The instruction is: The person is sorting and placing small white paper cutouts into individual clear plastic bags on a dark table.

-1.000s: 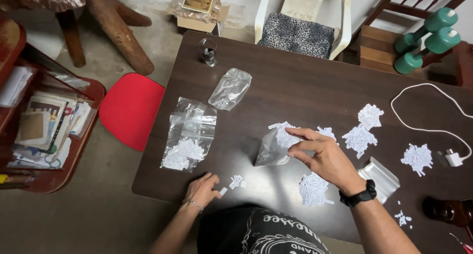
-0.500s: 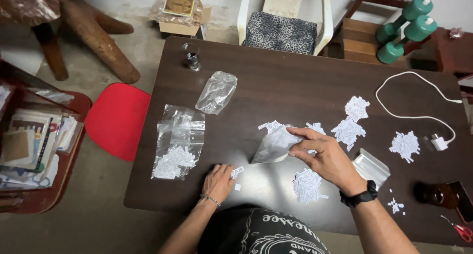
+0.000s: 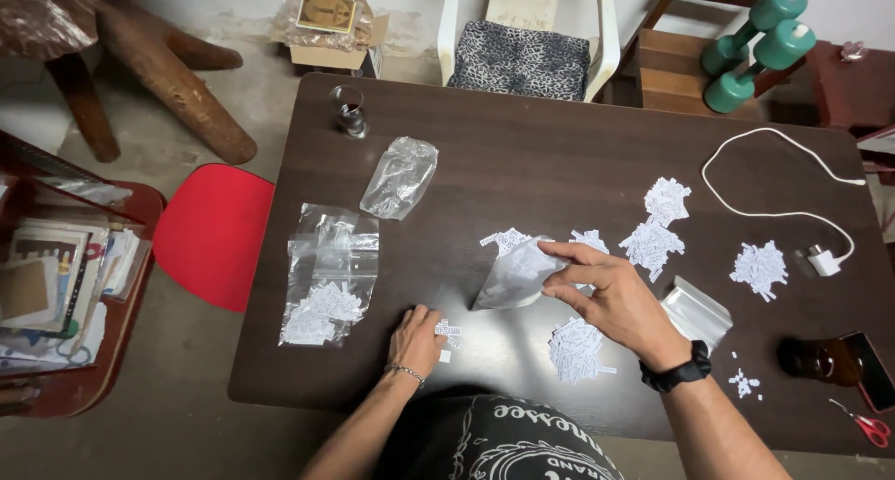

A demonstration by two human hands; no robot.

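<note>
Bag [image 3: 508,280] lies on the counter [image 3: 522,163], pinched at its mouth by my right hand [image 3: 611,298]; my left hand [image 3: 415,340] presses, fingers curled, on paper scraps [image 3: 447,331] near the edge.

A dark wooden table [image 3: 559,154] is carrying several heaps of white paper scraps [image 3: 651,245], three clear plastic bags [image 3: 399,176], a small glass [image 3: 349,110], a white charger cable [image 3: 774,210], red-handled scissors [image 3: 871,428] and a dark phone [image 3: 867,357].

Black wristwatch [image 3: 678,373], thin bracelet [image 3: 405,372], black printed shirt [image 3: 508,441]
</note>
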